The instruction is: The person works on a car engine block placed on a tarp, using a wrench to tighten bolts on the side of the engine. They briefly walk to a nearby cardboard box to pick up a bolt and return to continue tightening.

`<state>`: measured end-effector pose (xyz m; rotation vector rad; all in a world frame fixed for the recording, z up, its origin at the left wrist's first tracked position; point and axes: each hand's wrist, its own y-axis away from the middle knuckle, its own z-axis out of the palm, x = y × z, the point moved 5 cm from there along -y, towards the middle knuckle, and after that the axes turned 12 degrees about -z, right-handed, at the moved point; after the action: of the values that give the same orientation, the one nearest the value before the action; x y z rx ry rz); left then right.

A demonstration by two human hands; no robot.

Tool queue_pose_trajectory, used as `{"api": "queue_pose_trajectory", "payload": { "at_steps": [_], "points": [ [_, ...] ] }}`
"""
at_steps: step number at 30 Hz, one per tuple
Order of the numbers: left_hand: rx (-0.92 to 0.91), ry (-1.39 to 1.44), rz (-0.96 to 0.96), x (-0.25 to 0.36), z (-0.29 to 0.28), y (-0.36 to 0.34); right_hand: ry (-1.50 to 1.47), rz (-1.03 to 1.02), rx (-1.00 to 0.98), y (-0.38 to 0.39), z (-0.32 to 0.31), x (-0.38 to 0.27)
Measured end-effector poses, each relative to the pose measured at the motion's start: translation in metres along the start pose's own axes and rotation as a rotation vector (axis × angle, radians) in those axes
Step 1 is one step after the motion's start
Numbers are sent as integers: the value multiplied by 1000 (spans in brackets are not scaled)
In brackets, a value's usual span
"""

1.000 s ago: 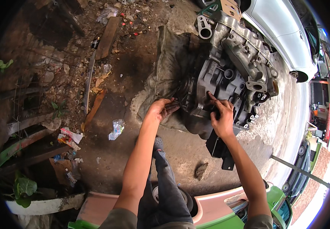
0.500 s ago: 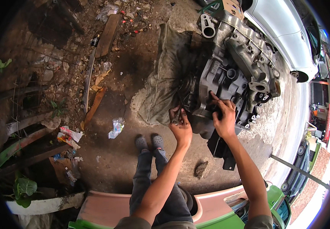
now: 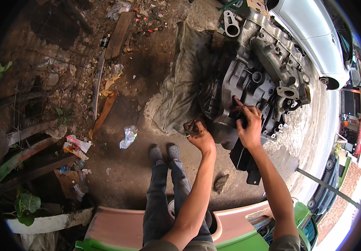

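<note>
A dark greasy engine (image 3: pixel 230 85) lies on the ground in front of me, with a lighter metal cover and manifold (image 3: pixel 268 56) along its far right side. My right hand (image 3: pixel 250 125) rests on its near part, the index finger stretched onto the casing and the thumb apart. Beside the engine's near left corner, my left hand (image 3: pixel 201 137) has its fingers curled round a small metal wrench (image 3: pixel 187 134). Only a bit of its shiny end shows; the fingers hide the rest.
A dirty grey cloth (image 3: pixel 174 92) lies under the engine's left side. Wooden planks (image 3: pixel 118 37), rubble and plastic litter (image 3: pixel 128 137) are on the left. A stone (image 3: pixel 221 183) lies near my feet. A pink and green car panel (image 3: pixel 118 226) is behind me; a silver car (image 3: pixel 310 29) stands far right.
My left hand has turned and drawn slightly down and away from the engine with the wrench. My right hand stays on the casing, and the view has shifted a little.
</note>
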<state>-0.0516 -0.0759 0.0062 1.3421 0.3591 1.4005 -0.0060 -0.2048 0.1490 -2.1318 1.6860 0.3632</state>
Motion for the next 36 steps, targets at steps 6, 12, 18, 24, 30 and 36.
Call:
{"api": "queue_pose_trajectory", "payload": {
  "at_steps": [6, 12, 18, 24, 30, 36],
  "points": [
    [-120, -156, -233, 15, -4, -24, -13, 0, 0, -1, -1, 0],
    [-369, -419, -334, 66, 17, -75, -11, -10, -1, 0, -2, 0],
    [-548, -810, -585, 72, 49, -99, -6, -11, -9, -1, -1, 1],
    [-571, -895, -690, 65, 70, -109, -7, -1, -12, 0, -1, 2],
    [-589, -892, -730, 56, 68, -114, -3, 4, -15, -1, 0, 2],
    [-588, -830, -823, 49, 60, -120, -12, 19, -21, 0, 0, 2]
  ]
}}
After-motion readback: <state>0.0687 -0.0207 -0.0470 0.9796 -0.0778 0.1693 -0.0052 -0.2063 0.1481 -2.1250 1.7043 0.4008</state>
